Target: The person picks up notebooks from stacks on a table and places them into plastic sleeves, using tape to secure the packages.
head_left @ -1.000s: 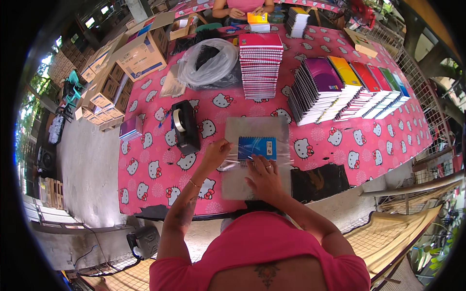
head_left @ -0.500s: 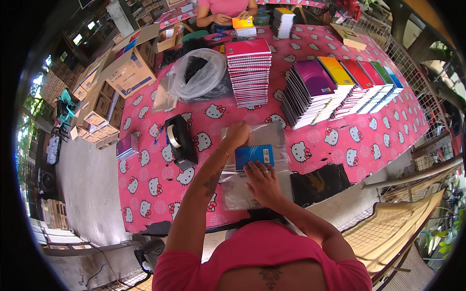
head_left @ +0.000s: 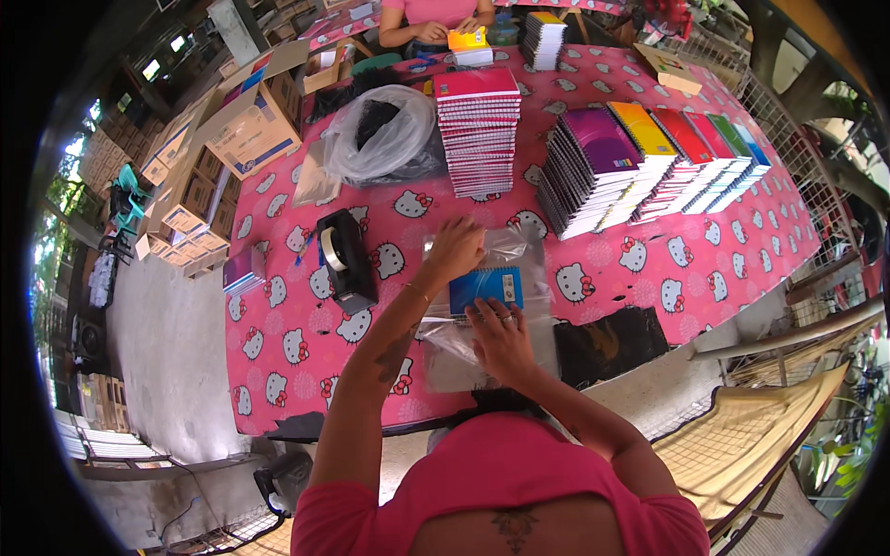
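Observation:
A blue spiral notebook [head_left: 470, 285] lies on a clear plastic bag [head_left: 452, 369] in front of me, close to the table's near edge. My right hand [head_left: 502, 335] rests on the notebook's near edge with its fingers spread. Just beyond the notebook, my left hand [head_left: 458, 248] is closed, its fingers curled on the far part of the clear plastic. The fingertips themselves are partly hidden. Wrinkled plastic shows around the notebook and beneath my right hand.
A black tape dispenser [head_left: 347, 261] stands left of the bag. Beyond are a tall notebook stack [head_left: 477, 139], a roll of plastic [head_left: 378, 139] and rows of coloured notebooks [head_left: 601, 176]. Cardboard boxes [head_left: 246, 134] stand at left. Across the table a person [head_left: 436, 20] handles yellow notebooks.
My left hand has shifted slightly away from me, and the plastic near it has changed its folds. My right hand stays on the notebook, its fingers slightly moved.

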Tool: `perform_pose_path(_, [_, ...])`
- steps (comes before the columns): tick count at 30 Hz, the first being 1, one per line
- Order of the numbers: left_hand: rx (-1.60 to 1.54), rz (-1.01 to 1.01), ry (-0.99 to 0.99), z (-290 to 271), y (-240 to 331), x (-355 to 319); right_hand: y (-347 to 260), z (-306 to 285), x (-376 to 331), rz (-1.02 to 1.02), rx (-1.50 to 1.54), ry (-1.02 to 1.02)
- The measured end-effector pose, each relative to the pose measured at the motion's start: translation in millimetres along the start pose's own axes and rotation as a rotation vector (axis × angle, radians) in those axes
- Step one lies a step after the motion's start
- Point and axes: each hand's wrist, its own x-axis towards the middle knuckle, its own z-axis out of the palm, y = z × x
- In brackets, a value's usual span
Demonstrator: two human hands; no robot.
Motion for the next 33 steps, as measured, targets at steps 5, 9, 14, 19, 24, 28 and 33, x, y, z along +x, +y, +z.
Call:
perform_pose_path(5, [-0.163, -0.112, -0.051, -21, 25, -22, -1, 1, 3, -0.012, -0.020, 0.030])
perform_pose_path(9, [-0.152, -0.129, 0.036, -28, 41, -46, -6, 1, 7, 0.014, 0.022, 0.033])
perform_pose_path(14, [-0.170, -0.072, 0.106, -19, 56, -67, 3, 10, 3, -0.010, 0.028, 0.060])
perform_pose_path(19, [-0.207, -0.188, 0.087, -7, 71, -84, 12, 13, 3, -0.053, 0.020, 0.022])
perform_pose_path(24, [-0.374, -0.311, 0.165, -9, 80, -91, 10, 12, 13, 0.155, 0.303, 0.117])
perform_pose_path(28, [0.054, -0.103, 0.313, 8, 81, -107, 19, -4, 61, 0.232, 0.307, 0.331])
perform_pose_path(33, [0.032, -0.121, 0.231, 11, 99, -84, 94, 13, 137, -0.113, 0.155, -0.279])
